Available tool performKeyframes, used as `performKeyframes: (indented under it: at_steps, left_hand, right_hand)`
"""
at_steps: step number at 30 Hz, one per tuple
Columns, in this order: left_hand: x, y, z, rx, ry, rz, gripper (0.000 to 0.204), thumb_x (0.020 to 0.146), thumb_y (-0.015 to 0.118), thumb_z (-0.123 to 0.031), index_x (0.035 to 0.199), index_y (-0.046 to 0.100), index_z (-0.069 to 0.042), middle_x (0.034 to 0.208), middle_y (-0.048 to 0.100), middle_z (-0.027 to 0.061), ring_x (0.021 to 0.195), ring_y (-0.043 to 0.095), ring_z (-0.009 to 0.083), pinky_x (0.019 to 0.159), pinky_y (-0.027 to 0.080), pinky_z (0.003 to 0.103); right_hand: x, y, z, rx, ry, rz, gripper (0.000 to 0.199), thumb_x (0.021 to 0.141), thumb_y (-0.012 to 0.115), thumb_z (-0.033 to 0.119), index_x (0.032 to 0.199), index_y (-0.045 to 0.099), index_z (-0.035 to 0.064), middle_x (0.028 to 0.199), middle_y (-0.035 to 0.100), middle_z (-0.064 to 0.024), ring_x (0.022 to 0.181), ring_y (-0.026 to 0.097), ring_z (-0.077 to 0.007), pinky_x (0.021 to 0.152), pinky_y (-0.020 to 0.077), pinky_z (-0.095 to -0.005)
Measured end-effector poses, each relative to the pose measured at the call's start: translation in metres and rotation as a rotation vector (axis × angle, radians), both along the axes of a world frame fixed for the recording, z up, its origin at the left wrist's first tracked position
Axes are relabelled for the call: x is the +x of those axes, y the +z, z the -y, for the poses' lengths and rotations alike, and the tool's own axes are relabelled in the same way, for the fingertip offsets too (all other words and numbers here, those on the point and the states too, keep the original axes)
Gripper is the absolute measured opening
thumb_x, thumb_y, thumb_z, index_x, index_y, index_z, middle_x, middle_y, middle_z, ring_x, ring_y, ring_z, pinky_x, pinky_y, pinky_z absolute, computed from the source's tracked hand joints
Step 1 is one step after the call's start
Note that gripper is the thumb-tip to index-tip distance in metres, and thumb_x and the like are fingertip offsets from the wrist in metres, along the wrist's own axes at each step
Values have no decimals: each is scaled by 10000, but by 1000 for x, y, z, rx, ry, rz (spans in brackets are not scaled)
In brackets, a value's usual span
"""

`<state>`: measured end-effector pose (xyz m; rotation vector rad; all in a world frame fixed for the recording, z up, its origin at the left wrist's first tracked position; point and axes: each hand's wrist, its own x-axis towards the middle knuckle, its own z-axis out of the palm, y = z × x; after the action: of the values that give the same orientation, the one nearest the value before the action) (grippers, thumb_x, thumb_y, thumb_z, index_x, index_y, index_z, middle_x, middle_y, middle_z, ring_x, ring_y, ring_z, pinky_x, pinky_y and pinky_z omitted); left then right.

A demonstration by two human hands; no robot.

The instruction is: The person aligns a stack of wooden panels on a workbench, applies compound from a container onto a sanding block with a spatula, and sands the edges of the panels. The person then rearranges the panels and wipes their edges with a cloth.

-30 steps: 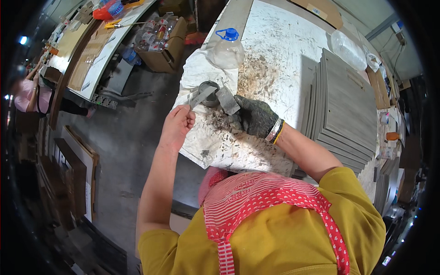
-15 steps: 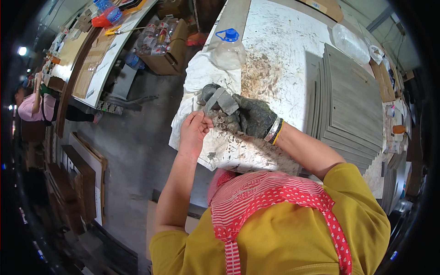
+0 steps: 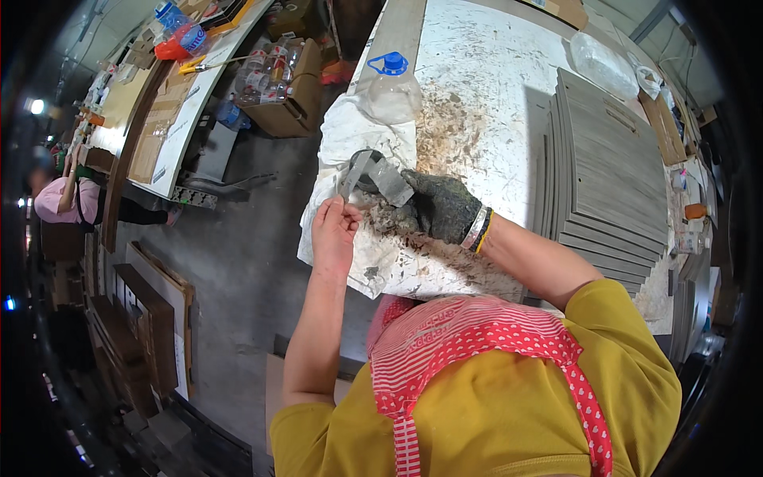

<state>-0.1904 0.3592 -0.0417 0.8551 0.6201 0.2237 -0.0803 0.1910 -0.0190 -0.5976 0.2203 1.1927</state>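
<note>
Left grip point(image 3: 335, 230) pinches a thin grey strip point(image 3: 352, 178); gloved right grip point(image 3: 447, 207) holds a flat grey piece point(image 3: 393, 184), over the table point(image 3: 494, 87), near left. Left has come closer, so both pieces seem to meet.

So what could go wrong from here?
The left hand is bare and pinches a narrow grey strip; if its edge is sharp, it could nick the skin.

The dark cup seems to rest on a rumpled cloth, so a knock might tip it.

The right forearm appears close to the stacked boards and could nudge them.
</note>
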Motion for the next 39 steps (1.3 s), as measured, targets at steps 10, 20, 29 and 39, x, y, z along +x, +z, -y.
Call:
performKeyframes:
  at_steps: [10,20,29,39]
  left_hand:
    - [2,7,-14,440,-17,-83,131,935,511,-148,845,535,-56,697,614,39,628,559,92,588,397,217]
    - [15,35,-2,809,-73,-84,139,902,528,-81,797,541,9,618,626,69,541,570,86,518,424,218]
    - [13,41,-22,698,-111,-145,139,912,518,-139,816,547,-44,636,607,35,591,546,69,572,376,201]
    - [7,22,-11,41,48,78,92,918,540,-150,874,533,-69,704,602,31,636,556,100,585,386,218]
  right_hand:
    - [16,-1,4,-88,77,350,318,913,550,303,1092,573,42,881,639,-85,724,618,-182,611,501,-307]
    - [24,19,-19,-863,211,2242,370,868,525,345,1075,526,39,908,606,-172,813,598,-370,705,468,-440]
    - [33,36,5,-412,104,1020,338,894,578,289,1098,600,20,861,631,-21,755,572,-105,647,464,-261]
    - [22,17,-7,-72,-6,66,302,951,479,272,1082,566,13,903,663,-106,623,634,-191,532,539,-308]
